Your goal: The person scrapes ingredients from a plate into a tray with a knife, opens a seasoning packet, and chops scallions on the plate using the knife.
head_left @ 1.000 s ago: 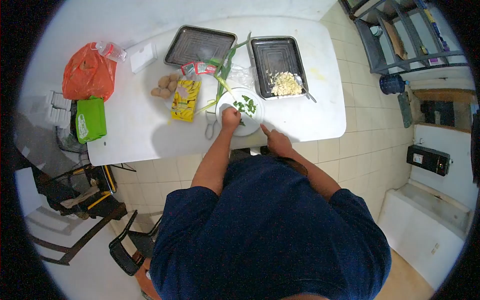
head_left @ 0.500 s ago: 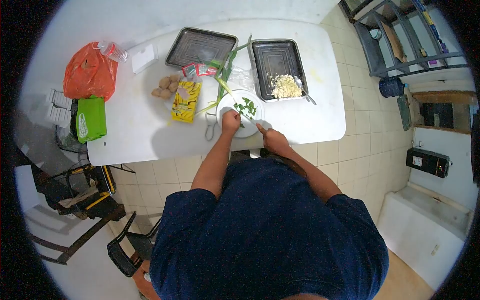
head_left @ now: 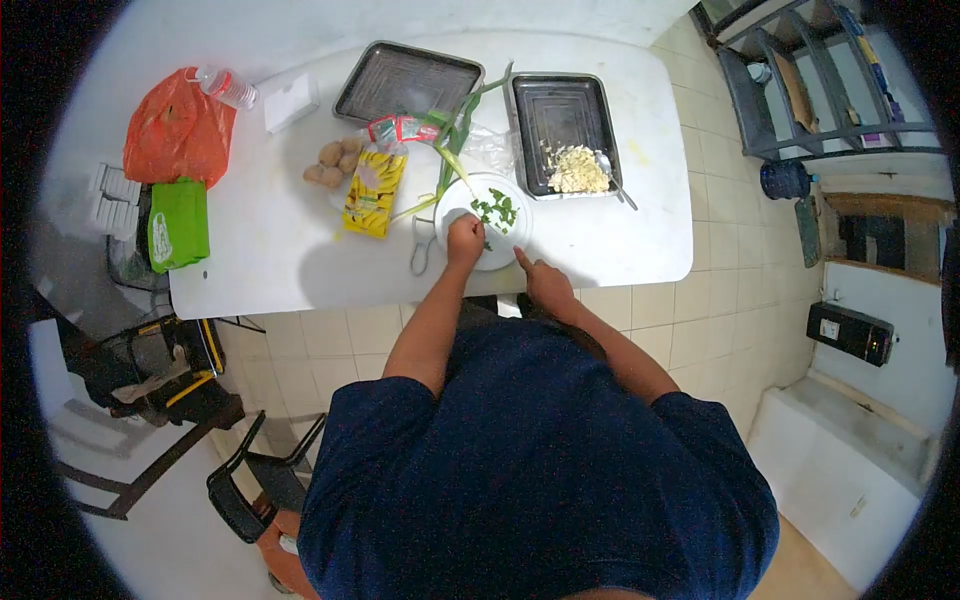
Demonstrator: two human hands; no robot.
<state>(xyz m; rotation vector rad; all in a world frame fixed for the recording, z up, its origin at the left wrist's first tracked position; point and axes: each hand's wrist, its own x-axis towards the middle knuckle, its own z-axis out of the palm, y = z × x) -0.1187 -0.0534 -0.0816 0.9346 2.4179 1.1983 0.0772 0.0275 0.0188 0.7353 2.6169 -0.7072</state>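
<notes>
My left hand (head_left: 464,242) is closed over the near left part of a white plate (head_left: 508,257). A bit of green leaf pokes out beside its fingers; most of what it grips is hidden. Chopped green leaves (head_left: 496,208) lie on the plate just beyond. At the plate's near right edge, my right hand (head_left: 547,284) is wrapped round a knife, index finger stretched along it; the blade is thin and hard to make out. Long green onion stalks (head_left: 452,160) stretch from behind the plate towards the back. A pair of scissors (head_left: 421,256) lies left of the plate.
A dark baking tray (head_left: 560,115) holds chopped pale food (head_left: 578,170) and a spoon (head_left: 626,197). Another dark tray (head_left: 405,85) lies behind. Potatoes (head_left: 332,165), a yellow packet (head_left: 374,195), an orange bag (head_left: 180,130) and a green bag (head_left: 180,225) sit leftward.
The view has shifted slightly. My left hand stays closed over the plate, and my right hand keeps its grip at the edge with the blade less visible than before.
</notes>
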